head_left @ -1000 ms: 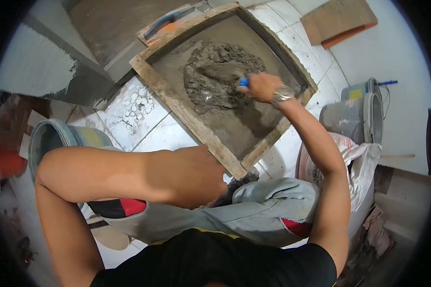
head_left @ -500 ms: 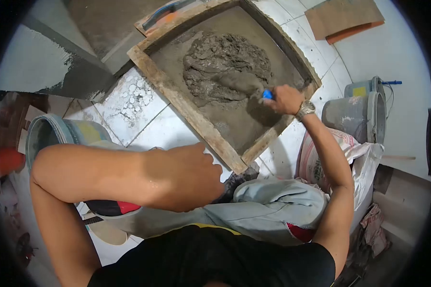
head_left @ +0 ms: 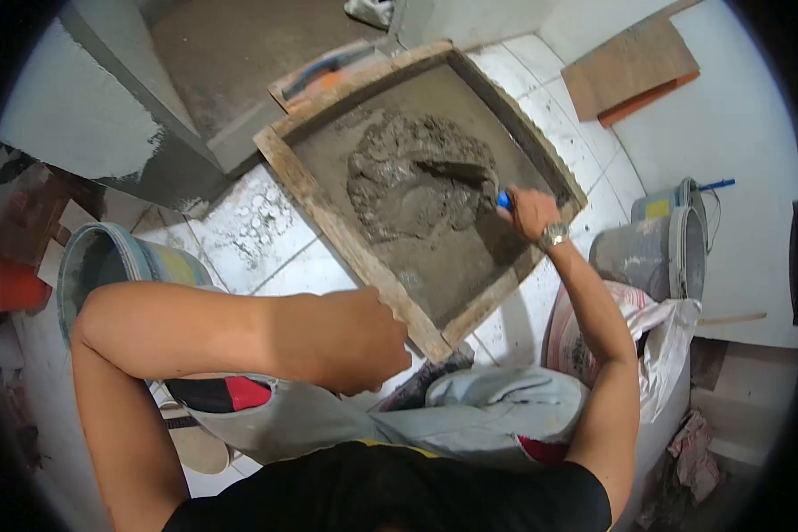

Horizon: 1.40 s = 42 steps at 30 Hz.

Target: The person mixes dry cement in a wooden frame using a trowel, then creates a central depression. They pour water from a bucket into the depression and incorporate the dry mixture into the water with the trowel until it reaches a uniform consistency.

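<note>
My right hand [head_left: 534, 215], with a metal watch at the wrist, is closed round the blue handle of a trowel [head_left: 459, 171]. The trowel's blade is tilted on edge in a heap of wet grey mortar [head_left: 390, 177], partly coated by it. The mortar lies inside a shallow wooden mixing box [head_left: 324, 229]. My left hand [head_left: 356, 341] is curled into a fist over my bent leg, near the box's front-left side. Its palm side faces away from me, and nothing sticks out of the fist.
A float with a dark handle [head_left: 326, 69] rests by the box's far-left edge. Buckets stand at left [head_left: 106, 257] and right [head_left: 638, 253]. A printed sack [head_left: 585, 332] sits right of my knee. A brown board [head_left: 629, 71] leans at the far-right wall.
The trowel blade has turned from lying flat to standing on edge, leaving a smooth hollow in the mortar. The view has shifted, so the box appears lower. My left fist stays closed.
</note>
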Motion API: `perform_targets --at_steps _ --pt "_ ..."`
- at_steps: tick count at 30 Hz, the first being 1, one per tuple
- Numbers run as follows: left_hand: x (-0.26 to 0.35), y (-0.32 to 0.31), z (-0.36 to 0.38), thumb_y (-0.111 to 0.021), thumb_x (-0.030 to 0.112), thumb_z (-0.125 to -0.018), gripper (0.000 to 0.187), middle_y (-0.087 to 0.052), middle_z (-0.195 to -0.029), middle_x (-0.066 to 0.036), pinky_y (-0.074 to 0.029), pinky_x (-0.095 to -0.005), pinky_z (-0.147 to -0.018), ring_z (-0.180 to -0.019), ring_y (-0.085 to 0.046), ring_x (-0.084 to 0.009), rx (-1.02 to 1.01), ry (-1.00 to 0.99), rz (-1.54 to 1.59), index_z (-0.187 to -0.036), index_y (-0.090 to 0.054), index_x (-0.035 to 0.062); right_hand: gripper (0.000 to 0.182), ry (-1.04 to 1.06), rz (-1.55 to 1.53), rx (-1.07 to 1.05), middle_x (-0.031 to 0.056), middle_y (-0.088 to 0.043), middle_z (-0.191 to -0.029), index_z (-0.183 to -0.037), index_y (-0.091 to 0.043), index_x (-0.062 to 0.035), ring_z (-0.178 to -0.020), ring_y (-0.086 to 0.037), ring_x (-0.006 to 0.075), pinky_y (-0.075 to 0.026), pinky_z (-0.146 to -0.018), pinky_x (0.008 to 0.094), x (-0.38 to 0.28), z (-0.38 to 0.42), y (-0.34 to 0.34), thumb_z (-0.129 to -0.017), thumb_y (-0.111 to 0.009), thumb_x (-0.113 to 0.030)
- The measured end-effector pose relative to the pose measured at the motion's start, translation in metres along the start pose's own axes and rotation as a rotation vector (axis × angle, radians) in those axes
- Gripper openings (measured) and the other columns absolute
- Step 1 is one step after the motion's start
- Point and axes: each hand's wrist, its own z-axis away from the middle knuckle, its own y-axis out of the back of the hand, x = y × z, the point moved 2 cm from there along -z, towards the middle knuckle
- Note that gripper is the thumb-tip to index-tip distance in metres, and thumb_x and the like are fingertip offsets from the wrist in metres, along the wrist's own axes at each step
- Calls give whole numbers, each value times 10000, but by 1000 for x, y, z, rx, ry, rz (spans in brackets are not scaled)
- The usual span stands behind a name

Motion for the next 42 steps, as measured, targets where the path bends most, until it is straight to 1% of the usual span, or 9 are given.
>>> perform_targets --at_steps 8,13,19,25,28,31,35,40,42 --pt "4 4 -10 -603 359 -890 372 -601 -1058 -176 -464 -508 -834 -1008 -629 -352 -37 -88 -33 -1135 -599 81 407 -172 -145 18 226 -675 -872 -969 -619 -72 -793 -651 437 -529 -704 505 10 13 -11 -842 -645 -458" --pt "7 9 -4 -633 326 -868 409 -640 -1076 -185 -477 -487 -861 -1062 -606 -368 30 -100 34 -1173 -613 54 475 -484 -178 -120 266 -656 -1073 -1052 -675 -13 -1013 -636 419 -527 -840 481 64 -32 -23 -832 -673 -434" --pt "10 12 -12 -633 318 -868 422 -642 -1066 -199 -468 -497 -895 -1065 -591 -393 13 -141 59 -1180 -613 34 496 -282 -206 -181 285 -653 -1056 -1039 -675 9 -1006 -632 440 -510 -871 487 9 -47 -25 -867 -614 -451" --pt "-11 -3 -7 -625 335 -874 401 -623 -1080 -198 -457 -487 -891 -1070 -582 -392 -17 -79 85 -1156 -611 49 538 -310 -222 -75 297 -662 -957 -972 -659 41 -889 -662 422 -528 -786 482 58 -18 -61 -852 -613 -481" --pt "0 2 7 -606 334 -889 373 -625 -1065 -184 -452 -472 -902 -1034 -598 -374 -106 -118 97 -1136 -615 55 569 -469 -481 -193 221 -650 -628 -620 -610 56 -578 -674 336 -524 -548 440 63 -1 -82 -878 -599 -451" --pt "10 6 16 -572 337 -918 357 -609 -1051 -157 -441 -479 -929 -1000 -605 -351 -27 -103 36 -1147 -597 65 547 -676 -1117 -326 138 -580 -552 -635 -539 26 -450 -596 254 -483 -415 396 16 14 -94 -921 -559 -439" --pt "31 4 7 -611 305 -901 278 -624 -1004 -130 -462 -455 -814 -950 -626 -313 58 -246 85 -1027 -631 58 474 -594 -1214 -342 108 -547 -550 -659 -519 0 -401 -546 218 -471 -368 383 -7 -21 -81 -933 -554 -385" --pt "24 6 -1 -524 352 -956 368 -587 -1053 -142 -419 -465 -952 -1038 -582 -325 -94 -120 17 -1188 -563 69 404 -157 -433 -17 265 -657 -744 -703 -534 49 -739 -676 431 -544 -690 486 -39 -37 -41 -879 -571 -312" --pt "21 10 1 -527 353 -952 370 -592 -1051 -141 -422 -459 -939 -1029 -586 -323 -99 -82 28 -1186 -564 69 368 -210 -434 -55 297 -652 -790 -731 -544 60 -814 -659 456 -526 -747 497 -61 -30 -51 -866 -570 -282"
